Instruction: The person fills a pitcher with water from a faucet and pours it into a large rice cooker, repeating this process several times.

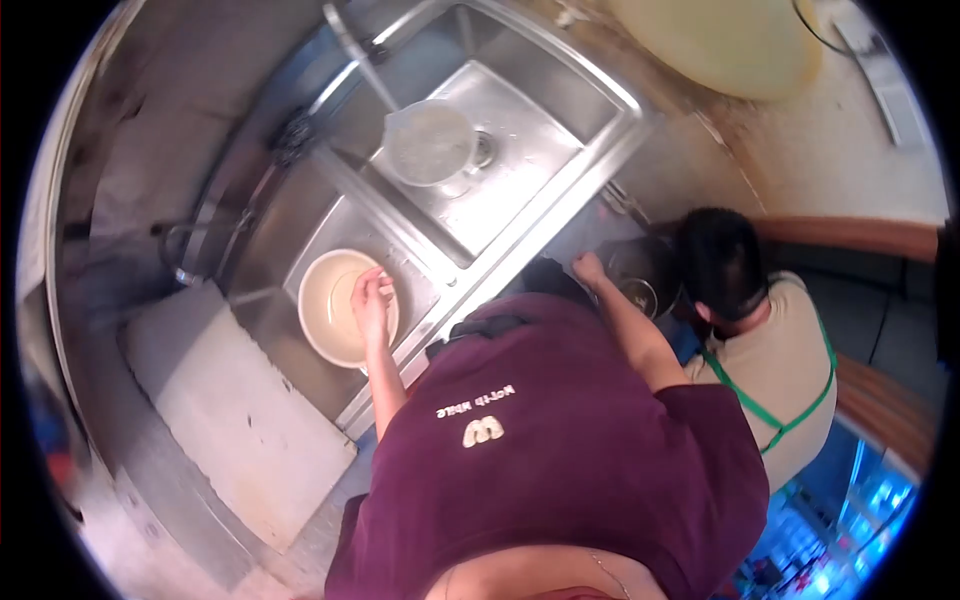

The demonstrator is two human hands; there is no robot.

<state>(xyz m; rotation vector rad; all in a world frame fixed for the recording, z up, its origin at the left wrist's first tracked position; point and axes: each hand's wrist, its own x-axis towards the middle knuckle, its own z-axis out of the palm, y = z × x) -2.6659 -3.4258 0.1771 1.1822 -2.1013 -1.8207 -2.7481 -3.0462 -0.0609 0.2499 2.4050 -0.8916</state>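
Over a round beige basin (312, 322) in the left sink compartment, my left hand (371, 296) hangs with its fingers loosely bent and slightly apart, overlapping the basin's right side. Nothing shows in these fingers. Some liquid appears to lie in the basin. My right hand (590, 268) is a closed fist beyond the sink's front edge, beside a dark round pot (645, 285); what it holds, if anything, is hidden. In the other compartment, a pale, translucent round container (430, 145) sits by the drain.
A worn white board (235, 405) lies left of the sink (520, 225). A faucet pipe (360, 55) reaches over the far compartment. Close at my right, a person (775, 355) wears a light top with green straps. A large yellowish round lid or board (730, 40) lies at upper right.
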